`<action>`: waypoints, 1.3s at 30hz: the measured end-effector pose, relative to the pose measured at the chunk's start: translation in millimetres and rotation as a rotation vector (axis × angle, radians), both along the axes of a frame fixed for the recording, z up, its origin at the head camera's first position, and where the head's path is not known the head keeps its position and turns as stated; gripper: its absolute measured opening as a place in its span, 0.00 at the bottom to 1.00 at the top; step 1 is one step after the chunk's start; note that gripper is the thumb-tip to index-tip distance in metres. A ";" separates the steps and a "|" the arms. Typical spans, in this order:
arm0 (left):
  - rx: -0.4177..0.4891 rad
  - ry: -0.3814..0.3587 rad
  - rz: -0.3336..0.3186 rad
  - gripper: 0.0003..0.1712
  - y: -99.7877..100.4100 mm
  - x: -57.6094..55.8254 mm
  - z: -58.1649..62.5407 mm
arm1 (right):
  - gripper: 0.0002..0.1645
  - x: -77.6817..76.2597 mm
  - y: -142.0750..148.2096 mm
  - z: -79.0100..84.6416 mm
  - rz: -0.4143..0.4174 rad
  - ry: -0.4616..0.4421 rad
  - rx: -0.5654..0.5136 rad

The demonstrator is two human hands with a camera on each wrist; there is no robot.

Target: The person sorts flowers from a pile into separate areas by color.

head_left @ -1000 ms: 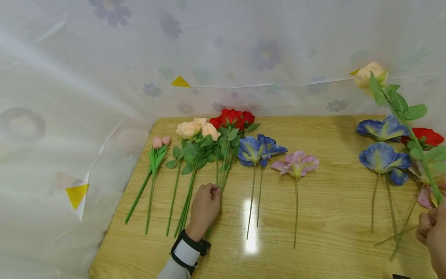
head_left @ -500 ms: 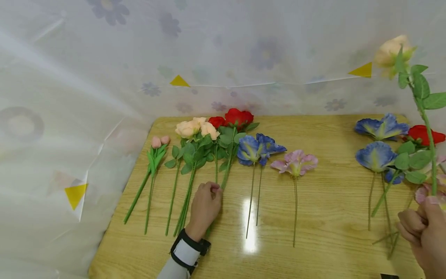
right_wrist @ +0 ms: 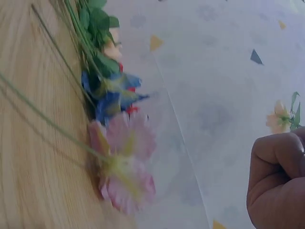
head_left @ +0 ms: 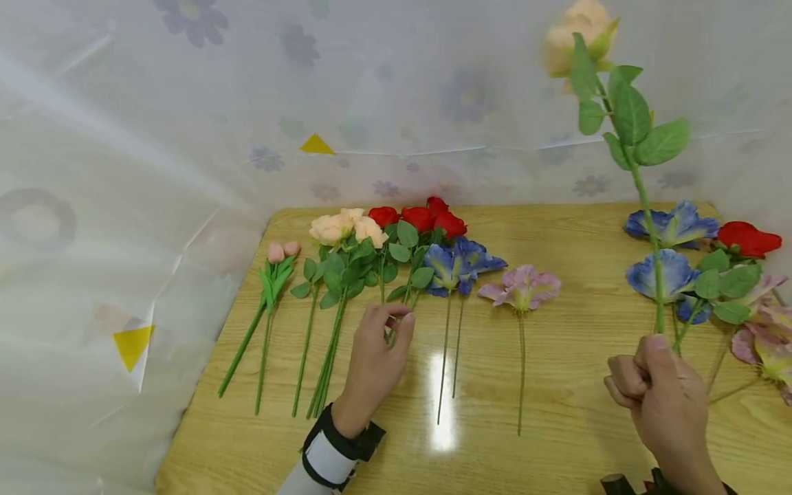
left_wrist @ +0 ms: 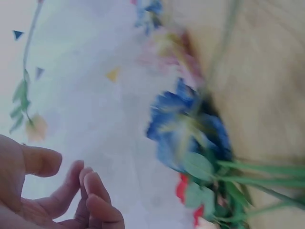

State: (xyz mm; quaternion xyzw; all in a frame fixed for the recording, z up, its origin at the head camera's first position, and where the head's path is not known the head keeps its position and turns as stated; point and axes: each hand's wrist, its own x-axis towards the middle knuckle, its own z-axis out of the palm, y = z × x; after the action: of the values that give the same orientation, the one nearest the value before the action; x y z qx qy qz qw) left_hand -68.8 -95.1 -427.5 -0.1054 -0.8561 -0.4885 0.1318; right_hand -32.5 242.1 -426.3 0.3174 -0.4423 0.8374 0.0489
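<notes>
A peach rose point(head_left: 578, 38) with green leaves stands upright in my right hand point(head_left: 662, 399), which grips its stem low down. Its bloom also shows beside the curled fingers point(right_wrist: 276, 157) in the right wrist view. My left hand point(head_left: 376, 361) hovers over the stems of the red roses point(head_left: 417, 218). In the left wrist view, its thumb point(left_wrist: 43, 161) and fingertips are apart, with nothing between them. Left of the red roses lie several peach roses point(head_left: 334, 228) and two pink tulips point(head_left: 276, 253). To their right are blue flowers point(head_left: 471, 261) and one pink-purple flower point(head_left: 524, 289).
Another group lies at the table's right: blue flowers point(head_left: 662, 275), a red rose point(head_left: 749, 238) and pinkish flowers point(head_left: 770, 347). Pale plastic sheeting point(head_left: 185, 103) rises behind and left of the wooden table point(head_left: 575, 357).
My right hand has carried the peach rose leftward from the right-hand group. The left hand has let go of the red rose stems and moved slightly up and right; the red blooms have spread apart.
</notes>
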 end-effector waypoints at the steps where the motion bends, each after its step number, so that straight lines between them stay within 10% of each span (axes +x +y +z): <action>1: 0.034 0.014 -0.035 0.12 2.8 1.5 5.5 | 0.23 -1.2 -9.5 -0.6 0.005 0.014 0.011; 18: 0.329 -0.192 -0.562 0.18 49.6 18.7 41.9 | 0.24 18.2 -115.5 -5.0 -0.124 -0.083 0.500; 31: 0.402 -0.170 -0.558 0.11 44.5 25.2 36.1 | 0.21 11.8 -97.0 -9.6 0.029 -0.044 0.699; 39: 0.413 -0.026 -0.324 0.13 7.4 14.9 29.7 | 0.18 0.0 -9.4 -2.9 -0.454 -0.342 1.274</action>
State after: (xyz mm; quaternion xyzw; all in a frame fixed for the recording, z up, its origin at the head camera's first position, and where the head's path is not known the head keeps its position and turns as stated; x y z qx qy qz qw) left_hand -53.9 -87.7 -397.9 -0.2057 -0.7119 -0.6689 0.0593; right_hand -32.5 232.7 -429.2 0.0477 -0.9042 0.4223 -0.0432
